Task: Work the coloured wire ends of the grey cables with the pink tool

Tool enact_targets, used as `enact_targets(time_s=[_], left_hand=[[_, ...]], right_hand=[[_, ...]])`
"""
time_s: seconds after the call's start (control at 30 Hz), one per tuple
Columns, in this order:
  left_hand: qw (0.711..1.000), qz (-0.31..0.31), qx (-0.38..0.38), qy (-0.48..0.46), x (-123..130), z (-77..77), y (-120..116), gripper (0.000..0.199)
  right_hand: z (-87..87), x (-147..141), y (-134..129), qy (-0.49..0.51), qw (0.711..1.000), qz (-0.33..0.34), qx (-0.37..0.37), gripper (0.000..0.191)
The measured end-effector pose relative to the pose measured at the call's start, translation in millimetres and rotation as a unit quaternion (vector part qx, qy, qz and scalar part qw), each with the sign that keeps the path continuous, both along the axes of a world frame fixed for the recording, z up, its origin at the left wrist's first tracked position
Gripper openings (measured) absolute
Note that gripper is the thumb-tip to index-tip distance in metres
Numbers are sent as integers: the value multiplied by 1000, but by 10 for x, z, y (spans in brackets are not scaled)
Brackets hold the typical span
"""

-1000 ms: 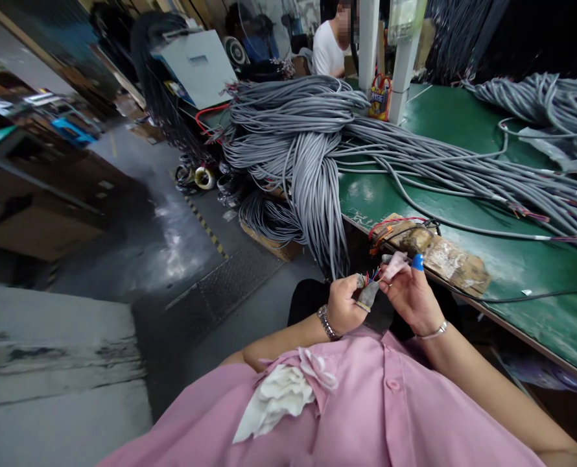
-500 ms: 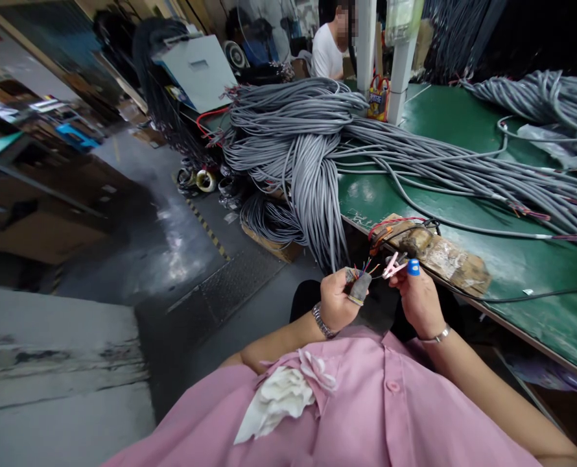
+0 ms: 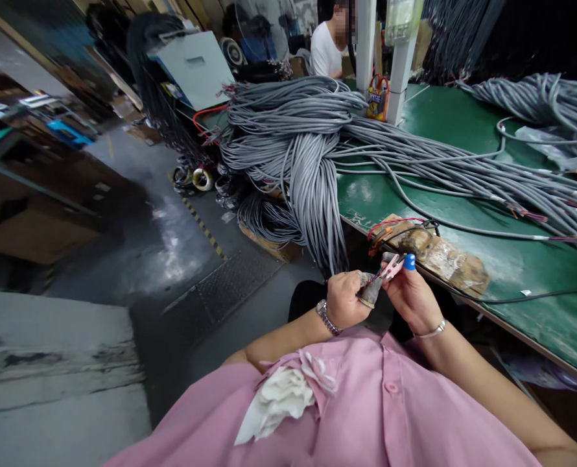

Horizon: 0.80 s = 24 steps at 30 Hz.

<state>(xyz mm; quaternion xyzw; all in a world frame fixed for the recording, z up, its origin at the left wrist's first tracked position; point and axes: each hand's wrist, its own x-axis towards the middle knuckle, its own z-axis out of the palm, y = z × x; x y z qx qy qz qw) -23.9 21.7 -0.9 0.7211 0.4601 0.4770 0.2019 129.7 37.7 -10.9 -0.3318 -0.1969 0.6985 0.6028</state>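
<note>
My left hand (image 3: 347,299), with grey covers on its thumb and finger, is closed in a pinch around thin coloured wires (image 3: 378,273) whose ends point to the right. My right hand (image 3: 415,299), wearing a blue cover on the thumb, is closed on a small pink clip-like piece (image 3: 392,267). The pink piece meets the wires between the two hands; whether it grips them is too small to make out. Just behind, a worn wooden block (image 3: 456,263) with red, orange and black leads lies along the table edge.
Thick bundles of grey cable (image 3: 312,149) cover much of the green table (image 3: 517,269) and hang over its left end. A black cord (image 3: 536,298) runs along the front. White posts (image 3: 399,78) rise from the table. A person in a white shirt (image 3: 324,52) sits beyond.
My hands have come closer together. The wires in my left hand have moved right and now meet the pink piece, which has tilted. The view has shifted slightly.
</note>
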Motion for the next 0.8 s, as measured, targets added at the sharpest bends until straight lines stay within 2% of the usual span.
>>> enact_targets(time_s=[0.07,0.13,0.23,0.3,0.43,0.57,0.67,0.8], left_hand=[[999,-4,-23,-25,2,11,-34,12],[992,-21,-88,-88,14,25,-75,16],[942,-43,-232,-239,34,35,-140,26],[904,-45,-290,-311,32,28,-178,30],[882,-63,-314,-346,7,-17,-242,32],[879,-64,-330,-337,10,-75,-294,34],[880,-62,-341,-325,25,-106,-315,36],[879,-64,-346,-323,27,-115,-312,37]], right_hand=[[-23,10,-13,16,1000,22,3,33],[-46,37,-31,29,998,50,6,41],[-69,97,-81,29,996,88,9,53],[-71,128,-141,23,992,123,13,55],[-38,103,-292,-25,982,185,43,40],[3,15,-374,-72,985,144,56,22],[11,-7,-384,-83,988,120,45,16],[2,18,-392,-94,986,126,54,13]])
